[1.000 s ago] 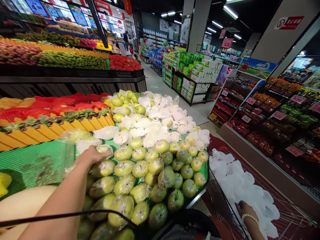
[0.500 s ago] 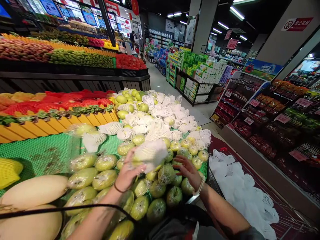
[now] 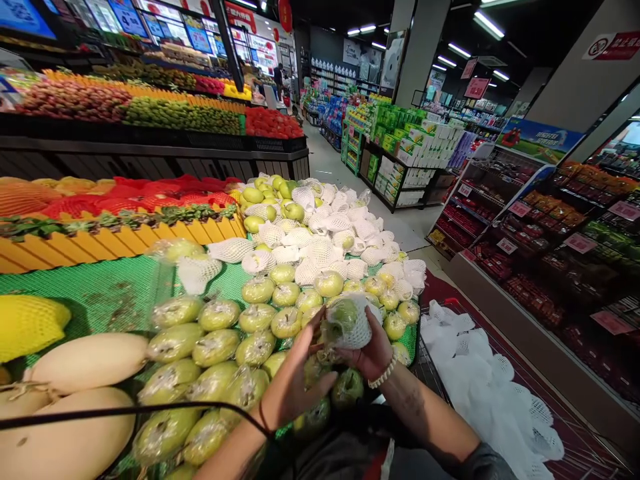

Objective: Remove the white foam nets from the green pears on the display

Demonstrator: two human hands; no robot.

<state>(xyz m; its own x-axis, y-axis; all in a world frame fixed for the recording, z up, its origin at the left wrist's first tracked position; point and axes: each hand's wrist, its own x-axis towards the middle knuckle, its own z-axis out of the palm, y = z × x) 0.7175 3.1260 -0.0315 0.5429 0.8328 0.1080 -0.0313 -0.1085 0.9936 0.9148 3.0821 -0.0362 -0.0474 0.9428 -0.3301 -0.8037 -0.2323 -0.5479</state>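
Note:
My right hand (image 3: 373, 350) is wrapped around a green melon-like fruit (image 3: 343, 313) in clear film, partly covered by a white foam net sleeve (image 3: 361, 328). On the other side of the fruit is my left hand (image 3: 297, 377), fingers stretched up beside it and thumb apart. Whether those fingertips touch the fruit I cannot tell. Below and left of my hands, film-wrapped green fruits (image 3: 216, 347) lie in rows on a green mat (image 3: 100, 287). Behind them sits a heap of fruits in white foam nets (image 3: 320, 250).
Loose white foam nets (image 3: 480, 373) are piled on a wire rack at the right. Large pale melons (image 3: 90, 360) lie at the left. A yellow fence-like edging (image 3: 120, 243) borders red-netted fruit. A black cord (image 3: 150, 408) crosses the lower left. Shelves of packets (image 3: 545, 253) stand across the aisle.
The netted fruit has passed from my left hand to my right and turned, its green end now showing. My left hand has moved right and lower, its fingers off their earlier grip.

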